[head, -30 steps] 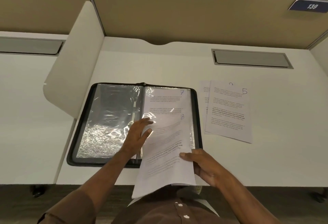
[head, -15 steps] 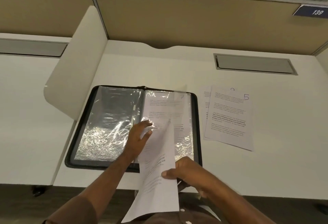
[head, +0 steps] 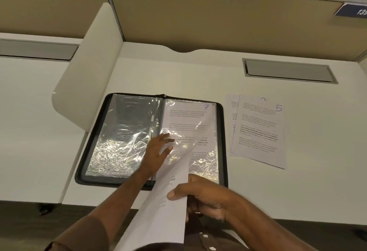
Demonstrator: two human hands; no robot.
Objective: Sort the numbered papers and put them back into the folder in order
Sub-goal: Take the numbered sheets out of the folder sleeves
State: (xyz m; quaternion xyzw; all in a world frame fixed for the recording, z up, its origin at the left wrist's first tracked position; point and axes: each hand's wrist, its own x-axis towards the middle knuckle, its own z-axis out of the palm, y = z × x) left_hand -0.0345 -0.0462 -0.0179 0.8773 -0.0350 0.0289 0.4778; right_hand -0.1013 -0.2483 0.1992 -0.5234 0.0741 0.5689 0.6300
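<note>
- Thin white sheet (head: 170,207), light and floppy, bowed edge-on; far end inside right plastic sleeve (head: 200,157) of open black folder (head: 223,131), near end off the desk edge.
- Right hand (head: 202,197) pinching sheet's near part, thumb on top; judged best held there, close to the edge, to stop buckling.
- Left hand (head: 156,151) spread flat, fingers at sleeve mouth by the spine.
- Sleeve glossy, crinkled, likely clingy and slippery.
- Page marked 7 (head: 206,107) within sleeve.
- Loose papers (head: 258,131), top one marked 5, lying right of folder on white desk (head: 317,151).
</note>
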